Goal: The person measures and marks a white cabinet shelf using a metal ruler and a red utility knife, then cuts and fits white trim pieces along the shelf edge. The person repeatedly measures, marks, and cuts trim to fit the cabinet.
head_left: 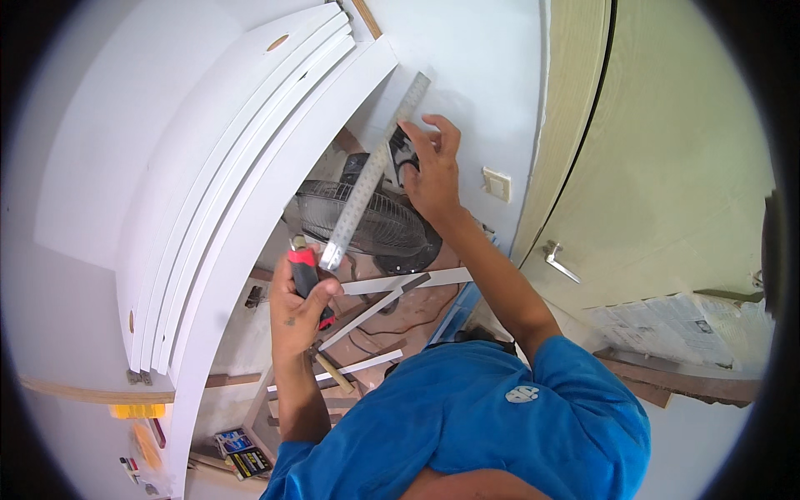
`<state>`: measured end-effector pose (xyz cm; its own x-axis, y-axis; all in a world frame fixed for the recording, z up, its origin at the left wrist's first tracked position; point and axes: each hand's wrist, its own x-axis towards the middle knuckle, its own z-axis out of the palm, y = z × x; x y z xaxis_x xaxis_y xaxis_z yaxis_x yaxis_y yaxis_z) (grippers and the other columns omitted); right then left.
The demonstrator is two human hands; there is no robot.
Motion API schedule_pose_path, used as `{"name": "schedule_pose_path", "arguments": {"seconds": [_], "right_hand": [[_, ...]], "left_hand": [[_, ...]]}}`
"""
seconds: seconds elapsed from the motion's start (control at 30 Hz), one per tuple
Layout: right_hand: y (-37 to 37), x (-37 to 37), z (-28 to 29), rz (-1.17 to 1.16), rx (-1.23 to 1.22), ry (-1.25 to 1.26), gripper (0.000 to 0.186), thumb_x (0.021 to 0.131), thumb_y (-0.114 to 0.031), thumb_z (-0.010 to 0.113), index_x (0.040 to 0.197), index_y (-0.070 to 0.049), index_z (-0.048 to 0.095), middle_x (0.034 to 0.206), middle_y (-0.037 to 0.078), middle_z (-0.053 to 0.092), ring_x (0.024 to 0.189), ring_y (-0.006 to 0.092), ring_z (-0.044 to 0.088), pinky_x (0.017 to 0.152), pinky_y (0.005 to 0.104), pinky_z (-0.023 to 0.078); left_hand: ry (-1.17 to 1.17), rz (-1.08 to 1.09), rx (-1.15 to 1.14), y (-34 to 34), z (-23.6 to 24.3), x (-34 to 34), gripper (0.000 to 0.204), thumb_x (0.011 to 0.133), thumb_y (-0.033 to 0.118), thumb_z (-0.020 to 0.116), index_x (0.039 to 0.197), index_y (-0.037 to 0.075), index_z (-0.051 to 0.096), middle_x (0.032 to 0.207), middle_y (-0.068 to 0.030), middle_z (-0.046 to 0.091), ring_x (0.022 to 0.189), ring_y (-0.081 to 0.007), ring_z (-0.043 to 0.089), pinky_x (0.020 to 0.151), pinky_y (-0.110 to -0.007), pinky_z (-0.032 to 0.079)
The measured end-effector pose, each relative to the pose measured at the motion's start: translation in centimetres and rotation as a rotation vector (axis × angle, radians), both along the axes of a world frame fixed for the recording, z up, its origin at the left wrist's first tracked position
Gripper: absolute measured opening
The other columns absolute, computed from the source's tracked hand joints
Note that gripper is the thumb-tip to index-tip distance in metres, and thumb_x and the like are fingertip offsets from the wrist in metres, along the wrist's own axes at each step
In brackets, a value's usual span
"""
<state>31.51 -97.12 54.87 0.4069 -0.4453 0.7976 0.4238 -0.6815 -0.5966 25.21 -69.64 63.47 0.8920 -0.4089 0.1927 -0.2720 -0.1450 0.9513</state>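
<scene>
My left hand (298,312) is wrapped round a red and black utility knife (306,271), its metal tip pointing up and away from me. My right hand (435,173) is raised near the wall, fingers curled, with the index fingertip at the edge of a long dotted metal strip (367,182). That strip slants through the air from the upper right down to just beside the knife. How the thumb meets it is hard to make out. Behind it on the floor lies a black fan (367,218), partly hidden by the strip.
To the left, large curved-looking white panels (242,175) stand close to my left arm. Wood strips (367,321), a hammer (335,372) and a cord litter the floor. A light switch (496,184) and a door handle (560,261) are at right. Small boxes (243,454) lie lower left.
</scene>
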Motion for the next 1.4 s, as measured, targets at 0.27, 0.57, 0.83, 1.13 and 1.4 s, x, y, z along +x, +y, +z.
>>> {"name": "schedule_pose_path", "arguments": {"seconds": [0.27,0.57,0.83,1.13,1.4], "right_hand": [[0.3,5.5,2.9,0.052,0.012,-0.102,0.074,0.074,0.014,0.065,0.143,-0.01,0.056,0.145,0.018,0.041,0.105,0.0329,0.062,0.089,0.0413,0.057],[-1.1,9.8,4.3,0.124,0.126,-0.069,0.082,0.073,0.007,0.075,0.15,-0.003,0.049,0.151,0.023,0.04,0.127,0.043,0.056,0.103,0.0453,0.054],[-1.6,11.2,3.0,0.203,0.052,0.0,0.1,0.077,-0.002,0.082,0.164,-0.005,0.032,0.172,0.029,0.013,0.151,0.0481,0.036,0.114,0.0494,0.047],[-3.6,10.8,3.4,0.646,0.251,0.021,0.094,0.095,-0.021,0.077,0.168,-0.002,0.021,0.176,0.026,-0.003,0.159,0.0421,0.025,0.117,0.0458,0.043],[-3.2,13.5,3.5,0.472,0.229,-0.111,0.099,0.096,-0.042,0.078,0.167,-0.001,0.024,0.176,0.026,0.007,0.124,0.0288,0.058,0.094,0.0363,0.058]], "left_hand": [[-0.348,0.377,0.242,-2.9,3.5,3.3,0.034,0.095,0.009,0.076,0.125,0.0,0.061,0.083,-0.005,0.068,0.069,-0.0096,0.063,0.063,-0.024,0.05],[-0.489,0.392,0.142,-5.1,2.8,7.1,0.031,0.096,0.003,0.072,0.124,-0.002,0.059,0.084,-0.0071,0.067,0.07,-0.0124,0.067,0.063,-0.026,0.053],[-0.484,0.491,0.128,-5.4,2.1,7.9,0.033,0.096,0.004,0.073,0.124,-0.004,0.057,0.085,-0.0087,0.068,0.069,-0.0141,0.069,0.063,-0.027,0.054],[-0.519,0.576,0.191,-6.0,2.7,8.0,0.033,0.097,0.008,0.073,0.123,-0.004,0.058,0.087,-0.012,0.072,0.068,-0.0157,0.071,0.063,-0.028,0.056],[-0.644,0.693,0.406,-5.5,3.0,7.5,0.031,0.097,0.011,0.076,0.122,-0.002,0.063,0.087,-0.0112,0.072,0.07,-0.015,0.072,0.065,-0.028,0.057]]}}
